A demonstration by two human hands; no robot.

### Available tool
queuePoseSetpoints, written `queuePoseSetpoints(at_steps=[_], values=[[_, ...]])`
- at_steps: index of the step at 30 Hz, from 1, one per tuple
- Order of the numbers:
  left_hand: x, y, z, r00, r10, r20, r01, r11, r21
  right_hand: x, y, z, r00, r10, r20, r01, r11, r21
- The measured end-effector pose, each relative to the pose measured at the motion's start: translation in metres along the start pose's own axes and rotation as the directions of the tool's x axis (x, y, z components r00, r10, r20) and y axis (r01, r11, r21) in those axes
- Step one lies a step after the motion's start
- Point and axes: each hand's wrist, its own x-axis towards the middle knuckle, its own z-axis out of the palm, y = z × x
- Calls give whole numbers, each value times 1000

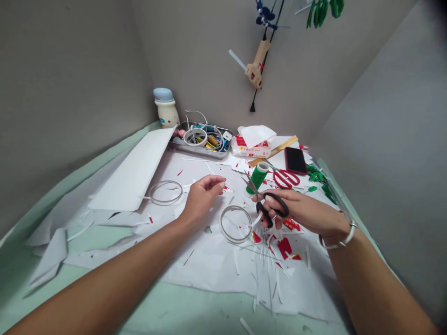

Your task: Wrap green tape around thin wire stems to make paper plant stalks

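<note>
My right hand [296,209] holds black-handled scissors [268,209], fingers in the loops and the blades pointing up and left. Behind the blades stands a spool of green thread [258,177]. Thumb and fingertips of my left hand [202,195] are pinched together above the paper; anything between them is too small to make out. A thin roll of tape [236,224] lies between my hands, a white strip at its right edge. Another thin roll of tape [165,192] rests left of my left hand. Red and white paper scraps [284,248] lie under my right hand.
White paper [209,265] covers much of the green tablecloth [188,307]. At the back are a metal tray [199,151] of supplies, a tissue pack [251,146], red-handled scissors [286,178] and a phone [295,160]. A glue gun [257,65] hangs on the wall.
</note>
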Motion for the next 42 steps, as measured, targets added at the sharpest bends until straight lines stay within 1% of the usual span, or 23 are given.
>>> queuePoseSetpoints(at_steps=[3, 5, 7, 11, 14, 17, 22, 26, 32, 42], values=[[0, -1, 0, 1000, -3, -6, 3, 1000, -3, 1, 1, 4, 998, 7, 66, -13, 996, 87], [0, -2, 1, 1000, -2, -6, 2, 1000, -6, 4, 1, 9, 995, 27, 96, -36, 995, 94], [0, -3, 1, 1000, -3, -3, 3, 1000, -1, 7, 1, 14, 994, 41, 105, -49, 997, 67], [2, -5, 2, 1000, -9, 24, 8, 1000, 22, 11, 1, 20, 997, 42, 66, -41, 999, -8], [2, -6, 2, 999, -4, 38, 3, 1000, 27, 13, 1, 22, 998, 63, 27, -62, 998, -30], [1, -6, 2, 999, 3, 33, -5, 999, 39, 14, -1, 24, 997, 79, -2, -79, 996, -50], [-2, 0, 4, 999, 13, 31, -15, 996, 86, 15, -5, 27, 996, 68, -50, -73, 991, -116], [-3, 3, 5, 998, 6, 62, -14, 992, 124, 16, -7, 30, 993, 101, -55, -105, 990, -93], [-3, 2, 5, 996, 5, 94, -20, 987, 159, 17, -5, 33, 992, 95, -82, -101, 993, -68], [-4, 3, 5, 995, -7, 104, -10, 987, 163, 16, -2, 32, 996, 77, -53, -79, 996, -44]])
